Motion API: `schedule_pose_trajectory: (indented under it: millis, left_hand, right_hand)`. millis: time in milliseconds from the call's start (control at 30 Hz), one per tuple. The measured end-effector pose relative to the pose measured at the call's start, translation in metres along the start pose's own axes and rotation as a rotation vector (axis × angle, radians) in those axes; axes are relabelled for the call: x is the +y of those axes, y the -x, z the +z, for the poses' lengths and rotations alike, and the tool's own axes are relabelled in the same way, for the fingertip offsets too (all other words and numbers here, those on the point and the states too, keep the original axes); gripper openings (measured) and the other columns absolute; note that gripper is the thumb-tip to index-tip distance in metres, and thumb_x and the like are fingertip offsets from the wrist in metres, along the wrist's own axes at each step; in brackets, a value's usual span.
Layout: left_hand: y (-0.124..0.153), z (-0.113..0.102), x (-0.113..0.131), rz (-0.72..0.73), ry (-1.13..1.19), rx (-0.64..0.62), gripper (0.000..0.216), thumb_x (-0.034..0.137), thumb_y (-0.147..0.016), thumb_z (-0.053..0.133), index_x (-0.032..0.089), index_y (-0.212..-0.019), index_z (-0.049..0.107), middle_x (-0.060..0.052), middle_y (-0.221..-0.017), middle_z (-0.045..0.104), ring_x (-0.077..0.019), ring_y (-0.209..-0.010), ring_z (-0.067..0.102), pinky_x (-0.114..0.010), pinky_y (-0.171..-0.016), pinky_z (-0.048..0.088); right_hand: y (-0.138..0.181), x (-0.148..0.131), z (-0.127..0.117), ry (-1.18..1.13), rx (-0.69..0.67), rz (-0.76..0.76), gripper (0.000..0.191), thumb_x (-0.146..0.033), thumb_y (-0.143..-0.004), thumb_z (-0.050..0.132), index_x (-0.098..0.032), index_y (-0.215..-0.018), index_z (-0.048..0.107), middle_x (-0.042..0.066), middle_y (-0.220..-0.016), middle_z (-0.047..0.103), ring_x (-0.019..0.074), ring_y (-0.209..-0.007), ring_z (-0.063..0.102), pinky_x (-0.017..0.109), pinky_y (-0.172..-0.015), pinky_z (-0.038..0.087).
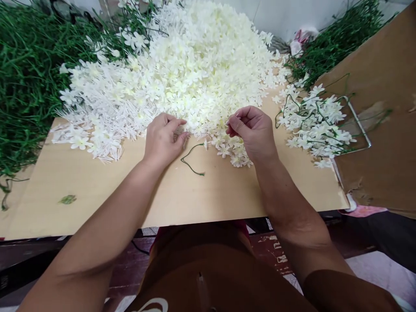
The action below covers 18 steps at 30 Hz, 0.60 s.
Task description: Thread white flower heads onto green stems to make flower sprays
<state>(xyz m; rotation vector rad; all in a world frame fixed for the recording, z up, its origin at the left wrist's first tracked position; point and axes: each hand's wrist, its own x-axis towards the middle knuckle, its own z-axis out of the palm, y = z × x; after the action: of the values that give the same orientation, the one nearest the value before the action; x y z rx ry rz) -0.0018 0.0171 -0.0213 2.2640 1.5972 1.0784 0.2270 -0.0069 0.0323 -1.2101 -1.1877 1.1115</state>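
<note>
My left hand [165, 138] rests at the near edge of a large heap of white artificial flowers [201, 65]. Its thumb and forefinger are apart, and no held thing shows clearly. To its right, my right hand [251, 128] is raised over the heap's front edge, fingers curled and thumb pressed against the forefinger in a pinch. Whatever sits in that pinch is too small to name. Between the hands, on the board, lies a bent green plastic stem [185, 160] with a small white piece at its upper end. Several loose blossoms [238, 156] lie below my right hand.
Green stems pile up at the left [29, 78] and back right [338, 39]. White flowers on green stems [316, 117] lie at right beside a metal wire frame [359, 123] and a cardboard panel [386, 173]. A green scrap [68, 199] is on the tan board [208, 199].
</note>
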Motion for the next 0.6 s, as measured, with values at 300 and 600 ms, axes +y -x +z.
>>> schedule_pose_trajectory:
  millis: [300,600]
  left_hand:
    - [-0.003,-0.007,-0.005,-0.077,0.001,0.066,0.01,0.023,-0.083,0.061,0.023,-0.084,0.071,-0.004,-0.083,0.064,-0.0192,-0.074,0.058,-0.04,-0.074,0.046]
    - [-0.006,-0.005,-0.011,-0.064,-0.002,0.035,0.004,0.023,-0.08,0.065,0.024,-0.082,0.068,-0.003,-0.081,0.063,-0.0222,-0.083,0.058,-0.043,-0.079,0.045]
  right_hand:
    - [0.01,0.006,0.016,-0.001,-0.073,-0.056,0.038,-0.049,-0.075,0.08,-0.023,-0.075,0.053,-0.005,-0.067,0.053,0.0064,-0.058,0.049,0.022,-0.056,0.046]
    - [0.012,0.012,0.03,-0.06,-0.185,0.001,0.042,-0.052,-0.069,0.082,-0.021,-0.074,0.055,-0.004,-0.067,0.058,0.0077,-0.062,0.056,0.025,-0.064,0.052]
